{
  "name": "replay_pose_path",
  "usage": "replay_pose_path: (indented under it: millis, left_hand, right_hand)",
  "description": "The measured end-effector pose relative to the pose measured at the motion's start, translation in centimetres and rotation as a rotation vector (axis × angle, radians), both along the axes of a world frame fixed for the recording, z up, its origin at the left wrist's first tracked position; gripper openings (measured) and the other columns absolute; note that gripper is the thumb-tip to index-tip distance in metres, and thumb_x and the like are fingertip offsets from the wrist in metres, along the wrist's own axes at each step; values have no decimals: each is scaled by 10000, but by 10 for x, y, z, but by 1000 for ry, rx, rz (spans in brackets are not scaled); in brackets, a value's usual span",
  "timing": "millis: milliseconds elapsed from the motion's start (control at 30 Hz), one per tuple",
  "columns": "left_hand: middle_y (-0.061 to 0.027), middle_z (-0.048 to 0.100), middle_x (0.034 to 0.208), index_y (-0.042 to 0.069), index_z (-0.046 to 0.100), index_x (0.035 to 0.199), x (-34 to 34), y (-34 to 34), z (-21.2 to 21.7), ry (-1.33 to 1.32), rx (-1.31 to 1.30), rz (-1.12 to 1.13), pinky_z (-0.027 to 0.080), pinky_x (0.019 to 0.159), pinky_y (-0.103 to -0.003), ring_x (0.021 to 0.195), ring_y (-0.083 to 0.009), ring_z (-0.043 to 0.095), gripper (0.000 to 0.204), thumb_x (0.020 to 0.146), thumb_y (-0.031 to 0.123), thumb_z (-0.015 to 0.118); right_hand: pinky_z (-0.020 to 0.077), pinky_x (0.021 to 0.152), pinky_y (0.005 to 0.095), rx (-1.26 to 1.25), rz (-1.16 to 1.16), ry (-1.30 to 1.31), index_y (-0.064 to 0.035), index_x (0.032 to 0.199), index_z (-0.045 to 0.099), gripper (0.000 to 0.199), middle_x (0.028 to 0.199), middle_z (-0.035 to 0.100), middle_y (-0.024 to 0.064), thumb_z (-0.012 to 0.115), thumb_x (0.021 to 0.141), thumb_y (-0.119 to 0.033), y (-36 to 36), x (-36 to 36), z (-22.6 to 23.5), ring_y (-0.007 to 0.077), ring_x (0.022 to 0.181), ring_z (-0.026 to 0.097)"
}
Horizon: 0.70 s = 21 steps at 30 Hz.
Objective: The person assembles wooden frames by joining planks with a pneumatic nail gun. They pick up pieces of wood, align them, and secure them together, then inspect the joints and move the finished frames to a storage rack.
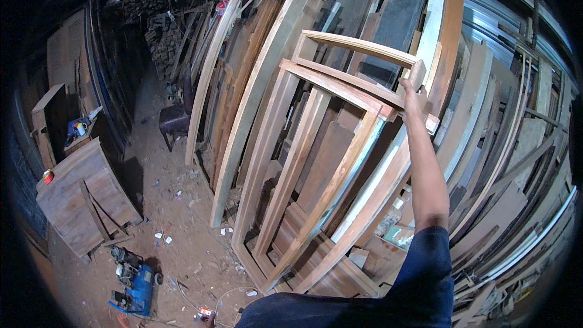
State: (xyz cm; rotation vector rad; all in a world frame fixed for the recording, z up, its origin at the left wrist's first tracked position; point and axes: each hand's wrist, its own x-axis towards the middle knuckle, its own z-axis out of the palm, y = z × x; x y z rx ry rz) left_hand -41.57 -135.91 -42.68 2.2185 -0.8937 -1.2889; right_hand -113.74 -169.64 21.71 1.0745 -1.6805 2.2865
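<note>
My right arm reaches up and forward. My right hand (414, 94) is closed around the upper right corner of a pale wooden door frame (364, 45), which has two crosspieces near its top. In front of it leans another wooden frame (334, 85), with its lower end on the ground. Only a bit of my left hand (210, 321) shows at the lower edge. Its fingers appear closed on a small red-and-white object (205, 311), whose kind I cannot make out. My dark blue sleeve (419, 267) covers part of the lower view.
A taller wooden frame (261, 67) leans farther left. Boards and planks (486, 109) stack along the right. On the littered dirt floor (182, 225) stand a blue air compressor (135, 285) and a slanted wooden panel (91, 197) with a red can (48, 176). A dark chair (175, 118) stands farther back.
</note>
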Motion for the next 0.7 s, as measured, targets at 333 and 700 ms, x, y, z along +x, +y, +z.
replay_pose_path:
  millis: [333,700]
  left_hand:
    - [-61,682,776,15,681,822,-44,-32,-6,40,17,-90,505,700,-348,752,-170,624,327,928,312,769]
    - [-61,681,772,15,686,810,-65,-61,-51,87,-138,-186,503,695,-350,760,-163,622,322,938,301,759]
  right_hand:
    - [437,1100,418,488,-54,257,144,1429,428,1090,1354,579,353,759,740,-633,-35,21,-1,419,1287,584]
    - [518,973,412,535,-132,385,179,1289,494,975,1134,669,362,755,763,-601,-49,0,-8,380,1093,693]
